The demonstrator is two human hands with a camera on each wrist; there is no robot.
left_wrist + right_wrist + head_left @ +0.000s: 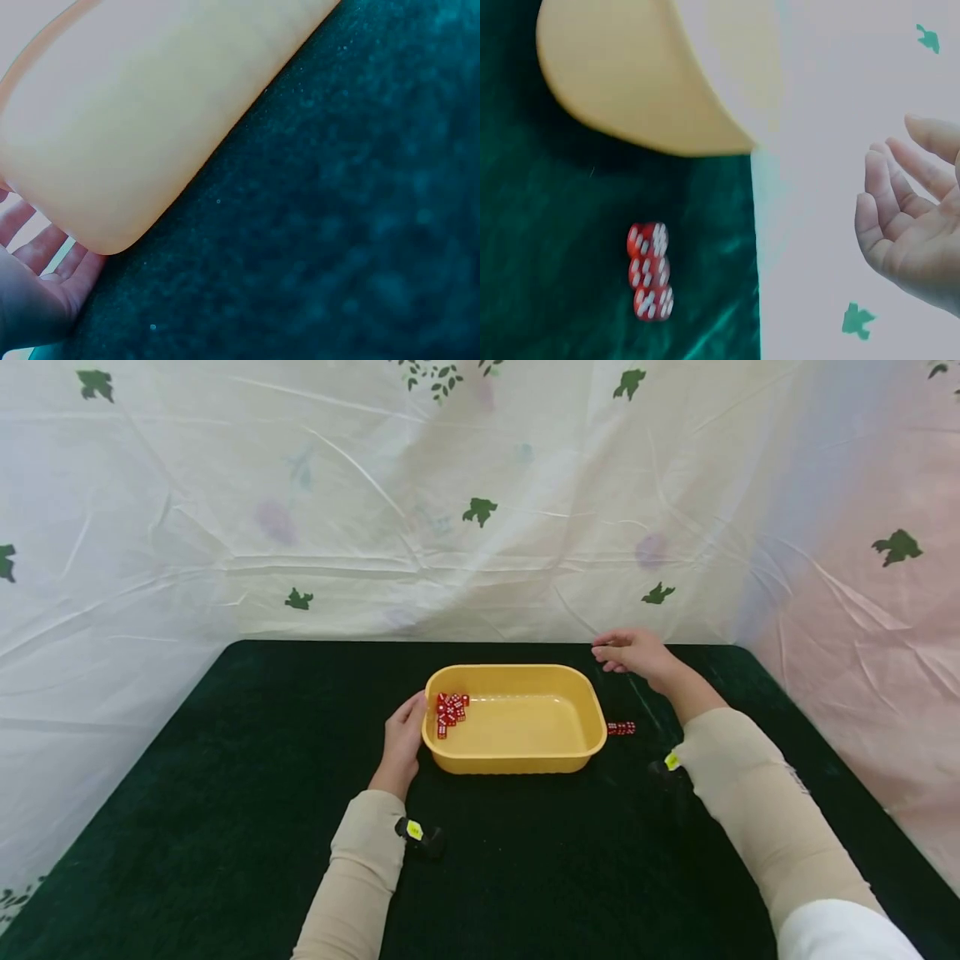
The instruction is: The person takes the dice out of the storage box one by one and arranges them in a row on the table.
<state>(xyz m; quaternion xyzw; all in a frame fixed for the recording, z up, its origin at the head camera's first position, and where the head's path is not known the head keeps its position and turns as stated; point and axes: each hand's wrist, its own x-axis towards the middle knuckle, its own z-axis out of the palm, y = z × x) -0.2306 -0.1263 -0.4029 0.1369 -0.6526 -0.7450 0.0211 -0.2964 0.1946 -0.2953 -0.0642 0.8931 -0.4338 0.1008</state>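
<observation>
A yellow plastic tub [525, 731] stands on dark green cloth, with several red dice [450, 710] gathered at the left end inside it. At that end my left hand [400, 742] grips the tub's rim and side. The left wrist view has the fingers [45, 247] against the tub wall [120, 135]. Beyond the tub's right far corner, my right hand [637, 656] is raised, its fingers loosely bent and holding nothing. Three more red dice [650, 271] lie in a touching row on the cloth, just outside the tub's right side.
The dark green cloth [225, 827] covers the table, whose far edge runs behind the tub. A pale curtain [480, 577] with green leaf shapes hangs behind and at both sides.
</observation>
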